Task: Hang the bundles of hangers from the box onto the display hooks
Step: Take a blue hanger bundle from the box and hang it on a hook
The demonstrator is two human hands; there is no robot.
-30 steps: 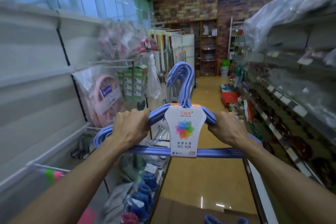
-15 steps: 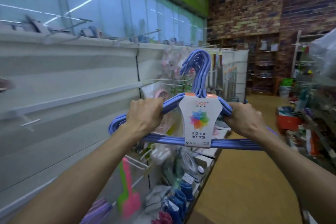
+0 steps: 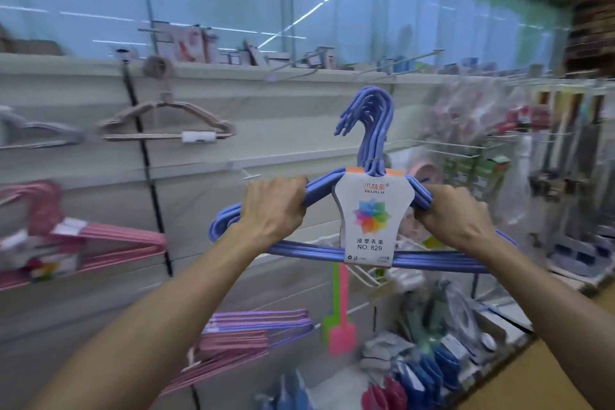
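Observation:
I hold a bundle of blue hangers (image 3: 372,140) upright in front of me, its hooks pointing up and left, a white card label across its middle. My left hand (image 3: 273,210) grips the bundle's left shoulder. My right hand (image 3: 452,216) grips the right shoulder. Just behind the bundle, a bare white display hook (image 3: 248,173) sticks out of the white slat wall (image 3: 83,90). The box is out of sight.
A beige hanger bundle (image 3: 166,123) hangs high on the wall. Pink bundles (image 3: 100,243) hang at left, and pink and purple ones (image 3: 246,339) lower down. Packaged goods (image 3: 466,130) crowd hooks at right. Small items fill the bottom shelf (image 3: 416,369).
My view has swung left from the aisle to face the slat wall. Both hands keep the same grip on the blue bundle, which now sits before the bare hook.

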